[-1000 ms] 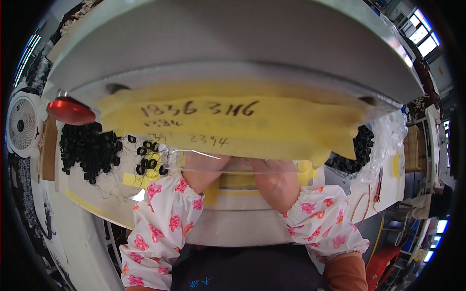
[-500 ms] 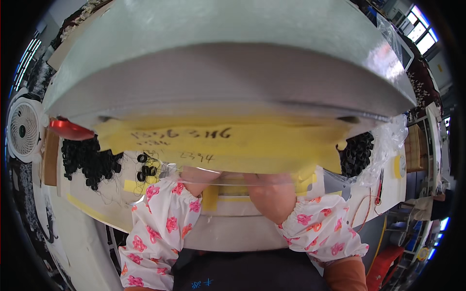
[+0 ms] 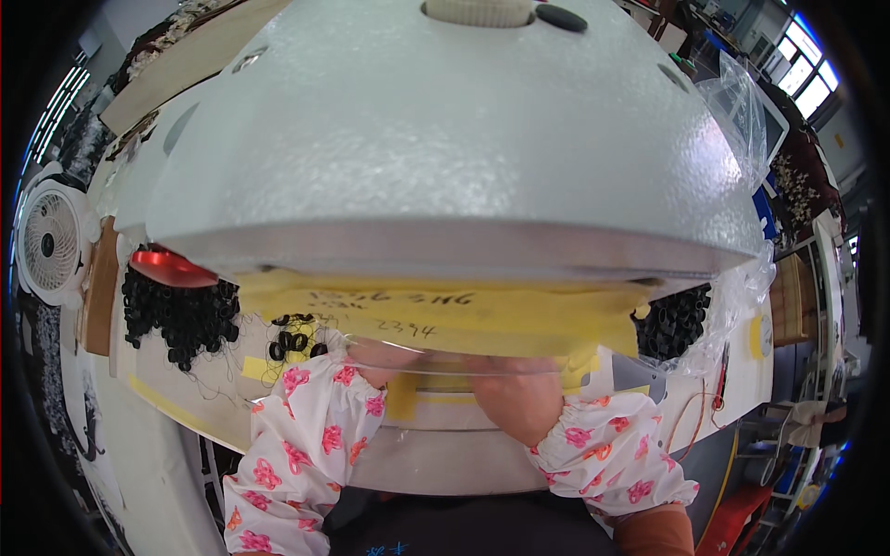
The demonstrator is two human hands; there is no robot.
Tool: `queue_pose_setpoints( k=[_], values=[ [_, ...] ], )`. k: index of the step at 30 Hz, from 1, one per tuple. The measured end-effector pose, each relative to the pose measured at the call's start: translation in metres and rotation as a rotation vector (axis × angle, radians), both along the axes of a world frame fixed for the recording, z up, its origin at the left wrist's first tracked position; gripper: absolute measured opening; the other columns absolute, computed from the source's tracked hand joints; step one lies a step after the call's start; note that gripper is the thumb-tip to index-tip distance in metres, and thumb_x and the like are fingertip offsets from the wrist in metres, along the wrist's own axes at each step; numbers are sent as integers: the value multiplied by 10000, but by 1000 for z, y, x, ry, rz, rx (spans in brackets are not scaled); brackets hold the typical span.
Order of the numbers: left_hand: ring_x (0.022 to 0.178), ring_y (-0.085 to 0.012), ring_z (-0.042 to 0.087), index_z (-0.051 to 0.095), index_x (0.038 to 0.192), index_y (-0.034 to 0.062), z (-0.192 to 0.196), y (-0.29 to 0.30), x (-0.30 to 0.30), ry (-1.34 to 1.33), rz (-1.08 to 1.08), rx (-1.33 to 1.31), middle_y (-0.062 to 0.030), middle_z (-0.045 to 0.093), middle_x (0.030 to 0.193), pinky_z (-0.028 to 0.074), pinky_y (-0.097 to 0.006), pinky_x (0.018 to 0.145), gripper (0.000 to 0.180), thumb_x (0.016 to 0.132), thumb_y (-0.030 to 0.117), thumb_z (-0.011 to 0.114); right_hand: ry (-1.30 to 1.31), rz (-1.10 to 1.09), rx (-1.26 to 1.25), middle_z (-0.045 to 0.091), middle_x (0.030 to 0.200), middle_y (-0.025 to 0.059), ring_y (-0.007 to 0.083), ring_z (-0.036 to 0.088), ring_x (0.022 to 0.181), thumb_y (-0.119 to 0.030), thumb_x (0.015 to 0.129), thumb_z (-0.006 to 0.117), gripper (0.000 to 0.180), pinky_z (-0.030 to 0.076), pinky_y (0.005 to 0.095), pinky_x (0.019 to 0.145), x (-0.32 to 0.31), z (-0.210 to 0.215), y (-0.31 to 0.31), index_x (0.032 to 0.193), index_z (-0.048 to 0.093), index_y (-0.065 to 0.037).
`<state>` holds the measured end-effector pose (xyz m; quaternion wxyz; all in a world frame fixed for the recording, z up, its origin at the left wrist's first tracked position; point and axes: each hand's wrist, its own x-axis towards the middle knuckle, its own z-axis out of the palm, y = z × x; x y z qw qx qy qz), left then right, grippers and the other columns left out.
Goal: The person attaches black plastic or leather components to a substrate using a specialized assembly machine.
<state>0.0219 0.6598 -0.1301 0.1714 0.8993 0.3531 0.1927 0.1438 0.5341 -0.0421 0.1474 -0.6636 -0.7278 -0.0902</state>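
Note:
A big pale machine head fills the upper middle, with yellow tape or paper bearing handwriting along its front edge. Below that a see-through guard crosses in front of my hands. My left hand reaches under the machine from the left, only its wrist side showing. From the right, my right hand reaches in too, its back and wrist in sight. The fingers of both are hidden behind the tape and guard, so what they touch cannot be seen. Several small black rings with loose threads lie left of my left hand.
A heap of black rings lies on the table at left, another black heap at right beside clear plastic. A red part juts from the machine's left. A white fan stands far left. An orange cord hangs at right.
The view has shifted, so the machine sits lower in the picture and its top, with a ribbed knob, now shows. Both hands stay nearly in place under it.

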Motion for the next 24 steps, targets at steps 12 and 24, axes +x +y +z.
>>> queue_pose_setpoints(
  k=[12,24],
  values=[
    [984,-277,573,596,1071,67,-9,-1,-20,26,20,325,-109,633,1026,421,-376,865,362,890,361,487,17,17,13,596,920,123,256,482,988,-88,691,550,224,384,417,825,-4,5,3,881,597,22],
    [766,-304,600,626,920,75,63,-10,-3,-278,-50,-1,-100,635,822,466,-401,670,171,754,102,596,274,27,171,603,912,108,244,545,874,-84,705,623,264,423,357,757,15,-2,5,950,597,10]
  ],
)
